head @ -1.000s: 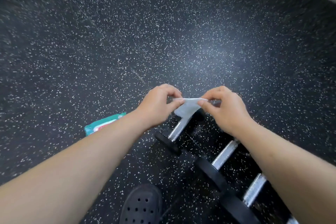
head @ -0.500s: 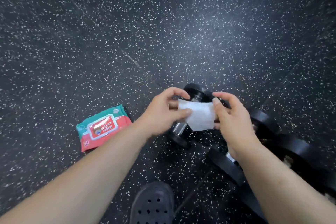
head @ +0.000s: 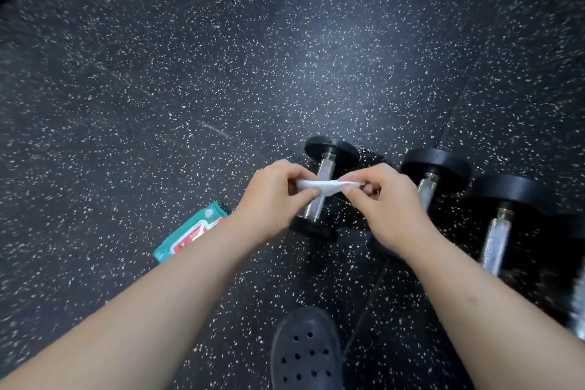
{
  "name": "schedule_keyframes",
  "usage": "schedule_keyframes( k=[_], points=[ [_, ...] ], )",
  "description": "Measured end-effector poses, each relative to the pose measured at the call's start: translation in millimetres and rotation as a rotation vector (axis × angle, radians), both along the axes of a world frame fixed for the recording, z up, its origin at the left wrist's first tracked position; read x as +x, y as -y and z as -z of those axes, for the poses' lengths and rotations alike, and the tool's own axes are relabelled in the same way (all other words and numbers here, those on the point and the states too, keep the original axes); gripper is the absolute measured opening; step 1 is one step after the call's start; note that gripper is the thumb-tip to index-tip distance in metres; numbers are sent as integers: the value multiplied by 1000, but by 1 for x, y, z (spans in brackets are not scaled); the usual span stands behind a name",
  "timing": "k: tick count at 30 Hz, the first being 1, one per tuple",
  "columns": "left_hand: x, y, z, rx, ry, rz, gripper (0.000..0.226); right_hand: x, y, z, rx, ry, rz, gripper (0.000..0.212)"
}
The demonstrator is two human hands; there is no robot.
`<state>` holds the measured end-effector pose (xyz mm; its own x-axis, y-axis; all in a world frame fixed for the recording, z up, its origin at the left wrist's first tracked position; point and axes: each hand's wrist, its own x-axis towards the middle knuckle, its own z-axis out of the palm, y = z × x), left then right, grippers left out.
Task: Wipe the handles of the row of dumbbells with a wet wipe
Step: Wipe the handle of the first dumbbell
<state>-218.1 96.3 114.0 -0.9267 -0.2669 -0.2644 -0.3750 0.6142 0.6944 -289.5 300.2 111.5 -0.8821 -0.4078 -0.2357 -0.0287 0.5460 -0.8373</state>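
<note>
A white wet wipe is stretched between my two hands. My left hand pinches its left end and my right hand pinches its right end. Both hands hover just above the leftmost dumbbell, whose chrome handle runs under the wipe. Whether the wipe touches the handle I cannot tell. Further right lie a second dumbbell and a third dumbbell, black ends and chrome handles, side by side in a row on the floor.
A green and red pack of wipes lies on the speckled black rubber floor, partly behind my left forearm. My dark perforated clog stands near the bottom edge. The row of dumbbells continues off the right edge.
The wipe was held flat and spread between my fingers half a second ago; now it is folded narrow and pulled taut. The view has shifted, showing more dumbbells at the right.
</note>
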Motion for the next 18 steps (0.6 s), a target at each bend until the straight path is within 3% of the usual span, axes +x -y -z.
schedule_keyframes(
  k=[2, 8, 12, 18],
  points=[
    [4, -1, -4, 47, -20, 2, 7, 7, -4, -7, -25, 8, 11, 16],
    [11, -1, -14, 435, 74, -118, 18, 7, -9, -19, -122, 268, 51, 12],
    [3, -7, -6, 669, 45, -196, 10, -3, -7, -12, -210, 375, 29, 15],
    [-9, 6, 22, 697, 19, -177, 22, -10, -1, 12, -300, 453, 188, 19]
  ],
)
